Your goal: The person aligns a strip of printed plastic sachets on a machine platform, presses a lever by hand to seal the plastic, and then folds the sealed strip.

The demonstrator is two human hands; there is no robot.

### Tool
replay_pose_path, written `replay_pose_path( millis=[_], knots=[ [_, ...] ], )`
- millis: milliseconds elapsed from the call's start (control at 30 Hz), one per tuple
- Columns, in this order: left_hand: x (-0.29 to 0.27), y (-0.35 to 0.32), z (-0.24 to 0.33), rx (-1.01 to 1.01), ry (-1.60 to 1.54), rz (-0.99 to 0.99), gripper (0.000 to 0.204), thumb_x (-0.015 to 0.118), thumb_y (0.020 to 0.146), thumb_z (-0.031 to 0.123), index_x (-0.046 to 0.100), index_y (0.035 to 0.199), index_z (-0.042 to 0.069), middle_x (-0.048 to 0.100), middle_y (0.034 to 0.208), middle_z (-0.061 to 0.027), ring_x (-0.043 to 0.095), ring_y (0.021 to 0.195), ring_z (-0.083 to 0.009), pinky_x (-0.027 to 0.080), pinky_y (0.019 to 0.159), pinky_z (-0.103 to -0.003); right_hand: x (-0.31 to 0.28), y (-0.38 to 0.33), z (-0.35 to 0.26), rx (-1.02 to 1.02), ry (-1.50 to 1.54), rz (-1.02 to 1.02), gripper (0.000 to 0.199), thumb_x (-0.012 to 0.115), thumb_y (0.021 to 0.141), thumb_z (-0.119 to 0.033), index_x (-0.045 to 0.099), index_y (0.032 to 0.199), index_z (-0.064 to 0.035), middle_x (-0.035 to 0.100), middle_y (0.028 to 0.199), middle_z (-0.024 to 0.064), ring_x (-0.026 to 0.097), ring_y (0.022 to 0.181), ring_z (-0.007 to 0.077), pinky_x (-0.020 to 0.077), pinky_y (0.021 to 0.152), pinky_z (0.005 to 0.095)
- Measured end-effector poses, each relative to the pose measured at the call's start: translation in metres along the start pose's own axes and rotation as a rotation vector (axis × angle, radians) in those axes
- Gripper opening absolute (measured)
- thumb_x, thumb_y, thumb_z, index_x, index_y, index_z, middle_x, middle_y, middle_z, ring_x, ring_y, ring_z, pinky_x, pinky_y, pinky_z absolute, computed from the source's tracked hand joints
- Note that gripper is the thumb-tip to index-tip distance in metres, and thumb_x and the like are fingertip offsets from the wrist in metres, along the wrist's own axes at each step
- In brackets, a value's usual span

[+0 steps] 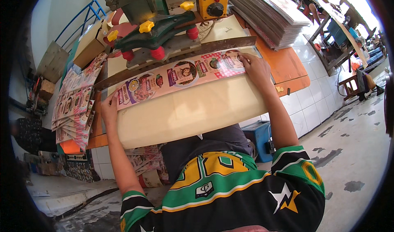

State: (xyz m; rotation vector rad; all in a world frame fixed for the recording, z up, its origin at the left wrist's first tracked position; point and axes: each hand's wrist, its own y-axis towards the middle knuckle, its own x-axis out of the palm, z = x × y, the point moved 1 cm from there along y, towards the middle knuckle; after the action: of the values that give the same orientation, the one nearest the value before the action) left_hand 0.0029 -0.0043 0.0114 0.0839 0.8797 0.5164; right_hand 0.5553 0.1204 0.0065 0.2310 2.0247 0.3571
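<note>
A long printed strip (pixel 166 79) with pictures of food dishes and pink checks lies across a cream board (pixel 184 109) in front of me. Its left end is pinched in my left hand (pixel 110 110), near the board's left edge. My right hand (pixel 256 70) grips the far right end, thumb and fingers closed at the strip's corner. The strip's far edge runs along a dark metal bar (pixel 205 48). Just beyond the bar stands a green press head (pixel 160 35) with yellow knobs and red feet.
Stacks of similar printed strips (pixel 76 102) sit at the left. A yellow control box (pixel 211 5) with a black dial stands behind the press. Beyond the orange table (pixel 289 70) rises a tall pile of flat sheets (pixel 266 14). A blue box (pixel 258 141) is near my legs; a person sits far right.
</note>
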Motion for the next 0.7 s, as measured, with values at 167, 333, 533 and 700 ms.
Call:
replay_pose_path(
  millis=[167,333,533,700],
  knots=[
    [0.003,0.0,-0.002,0.006,-0.023,0.024,0.036,0.064,0.104,0.034,0.074,0.128,0.009,0.077,0.111,-0.0206,0.073,0.099,-0.0194,0.052,0.09,-0.031,0.001,0.0,0.0,0.004,-0.004,0.014,0.03,0.06,0.101,-0.041,0.079,0.118,-0.0249,0.078,0.1,0.013,0.072,0.094,0.036,0.0534,0.082,0.0478],
    [0.006,0.005,-0.018,0.019,-0.042,0.027,0.035,0.064,0.103,0.032,0.075,0.126,0.009,0.077,0.111,-0.021,0.074,0.1,-0.0219,0.053,0.09,-0.032,0.009,0.001,0.005,0.005,-0.001,0.027,0.03,0.061,0.101,-0.042,0.079,0.118,-0.0247,0.077,0.101,0.0135,0.072,0.093,0.0363,0.0539,0.081,0.0479],
    [0.008,0.007,-0.018,0.022,-0.04,0.033,0.033,0.065,0.103,0.032,0.076,0.125,0.011,0.078,0.11,-0.0188,0.074,0.097,-0.0217,0.053,0.088,-0.032,0.003,0.0,0.002,0.029,0.029,0.016,0.031,0.062,0.101,-0.043,0.079,0.119,-0.024,0.078,0.101,0.0132,0.073,0.094,0.036,0.0548,0.081,0.0469],
    [0.008,0.006,-0.021,0.01,-0.05,0.039,0.033,0.064,0.103,0.035,0.077,0.124,0.012,0.078,0.107,-0.0173,0.074,0.094,-0.0215,0.053,0.086,-0.032,0.005,0.0,0.003,0.027,0.037,0.017,0.031,0.061,0.101,-0.044,0.079,0.119,-0.0246,0.078,0.1,0.0128,0.073,0.094,0.0354,0.055,0.082,0.0465]
  ],
)
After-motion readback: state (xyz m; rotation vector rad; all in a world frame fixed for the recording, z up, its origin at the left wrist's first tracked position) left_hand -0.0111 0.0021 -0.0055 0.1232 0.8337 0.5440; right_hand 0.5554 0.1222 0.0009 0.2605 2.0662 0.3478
